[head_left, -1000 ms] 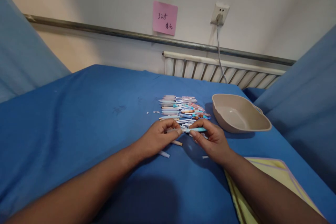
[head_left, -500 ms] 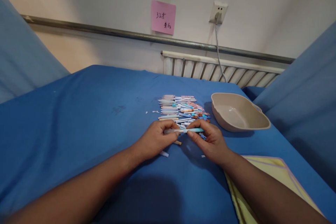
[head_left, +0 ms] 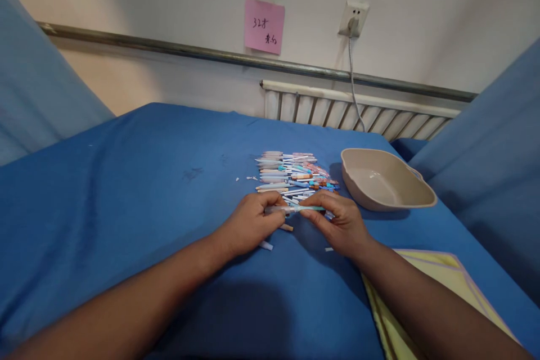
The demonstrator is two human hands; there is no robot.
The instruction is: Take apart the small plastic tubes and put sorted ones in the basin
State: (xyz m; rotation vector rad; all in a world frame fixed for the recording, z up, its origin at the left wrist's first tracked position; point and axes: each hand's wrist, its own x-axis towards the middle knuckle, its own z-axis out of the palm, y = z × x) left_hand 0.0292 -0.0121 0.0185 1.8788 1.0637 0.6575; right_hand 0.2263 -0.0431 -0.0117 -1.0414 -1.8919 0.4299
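Turquoise-and-white pen (head_left: 294,210) held near level, left of basin (head_left: 358,191) | left hand (head_left: 248,225) pinches pale end, right hand (head_left: 342,226) turquoise end | I can't tell if it's joined | loose pen parts (head_left: 273,179) left of basin; my read: most work remains

Both ends of the pen (head_left: 295,209) unclear: fingers of the left hand (head_left: 255,222) and right hand (head_left: 341,224) cover much of it. Left hand also hides part of the tan-tipped piece (head_left: 287,228) and the pale blue piece (head_left: 266,246). Near edge of the pen-parts pile (head_left: 289,171) blocked by the hands. White scraps (head_left: 252,178) too small to ID. Yellow cloth (head_left: 447,278) partly under right forearm, bottom cut off. Radiator's (head_left: 337,109) lower part hidden behind the blue-covered table (head_left: 147,180).
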